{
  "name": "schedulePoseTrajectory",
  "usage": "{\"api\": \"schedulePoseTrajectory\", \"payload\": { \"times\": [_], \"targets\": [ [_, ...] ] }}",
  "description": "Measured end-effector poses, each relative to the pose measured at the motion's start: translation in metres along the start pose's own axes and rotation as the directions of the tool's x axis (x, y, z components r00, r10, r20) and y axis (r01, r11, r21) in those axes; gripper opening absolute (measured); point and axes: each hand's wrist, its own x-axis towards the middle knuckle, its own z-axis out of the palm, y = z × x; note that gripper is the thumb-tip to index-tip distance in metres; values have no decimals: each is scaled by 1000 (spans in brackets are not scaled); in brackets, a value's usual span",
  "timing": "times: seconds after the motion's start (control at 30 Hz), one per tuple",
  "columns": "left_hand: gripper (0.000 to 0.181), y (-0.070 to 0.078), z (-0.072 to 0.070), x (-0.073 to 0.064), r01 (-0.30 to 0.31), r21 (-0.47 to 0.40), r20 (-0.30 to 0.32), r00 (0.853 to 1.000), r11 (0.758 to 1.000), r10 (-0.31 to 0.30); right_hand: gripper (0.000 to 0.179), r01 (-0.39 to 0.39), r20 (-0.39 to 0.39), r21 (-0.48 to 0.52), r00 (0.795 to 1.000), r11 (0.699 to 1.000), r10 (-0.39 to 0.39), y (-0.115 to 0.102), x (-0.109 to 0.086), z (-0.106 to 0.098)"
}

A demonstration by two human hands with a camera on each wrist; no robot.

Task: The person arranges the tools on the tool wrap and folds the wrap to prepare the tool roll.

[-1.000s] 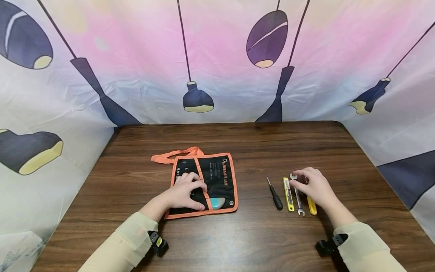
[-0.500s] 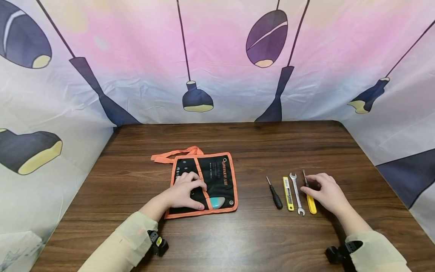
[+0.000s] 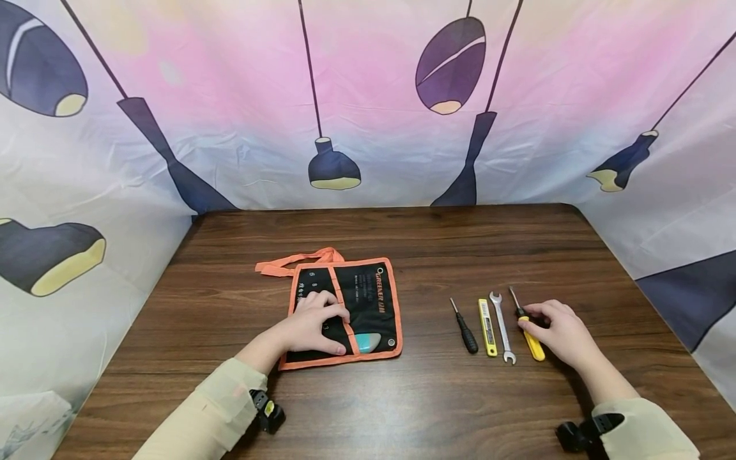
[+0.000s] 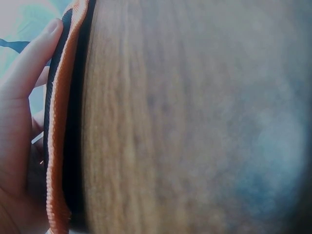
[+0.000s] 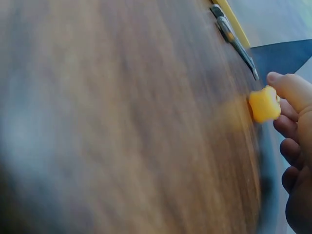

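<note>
My left hand rests on a black tool pouch with orange trim, which lies on the table's left half. A teal and grey rounded end of something sticks out of a pouch pocket beside the thumb. My right hand pinches a screwdriver with a yellow handle between thumb and fingers, near the black collar. Its shaft points away from me. In the right wrist view the butt of the yellow handle shows below the thumb; the other fingers are curled loosely.
Left of the yellow screwdriver lie a double open-ended wrench, a flat yellow item with a label and a small black screwdriver. An orange strap trails behind the pouch. A printed cloth hangs behind the wooden table.
The right hand has moved right from above the wrench to the yellow screwdriver and taken hold of it. That screwdriver has shifted slightly to the right. My left hand and the pouch look the same.
</note>
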Motion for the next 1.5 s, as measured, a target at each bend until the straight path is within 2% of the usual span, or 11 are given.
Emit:
{"api": "schedulePoseTrajectory", "payload": {
  "times": [0.13, 0.33, 0.43, 0.63, 0.9, 1.17, 1.5],
  "targets": [
    [43, 0, 0, 0, 13, -2, 10, 1000, 1000, -13, 30, -2, -18, -6, 1000, 1000, 2, 2, -2, -3],
    [43, 1, 0, 0, 21, -5, 20, 1000, 1000, -21, 37, -59, 55, 14, 997, 998, 58, 0, -8, -5],
    [43, 1, -1, -1, 23, -6, 18, 1000, 1000, -23, 34, -74, 70, 17, 995, 997, 73, -2, -8, -5],
    [43, 1, -1, -1, 6, -8, 5, 1000, 1000, -6, 20, -61, -20, -23, 998, 998, 61, -1, -9, -2],
    [42, 1, 0, -1, -2, -5, -10, 1000, 1000, 2, 15, -36, -115, -26, 993, 999, 33, 0, -8, 0],
    [42, 1, -1, -1, 5, -9, 4, 1000, 1000, -5, 14, 10, -139, -35, 990, 999, -15, -4, -2, -1],
    [41, -1, 1, 0, 8, -10, 0, 1000, 1000, -8, 15, 89, -153, -37, 984, 995, -94, -19, 13, 3]
  ]
}}
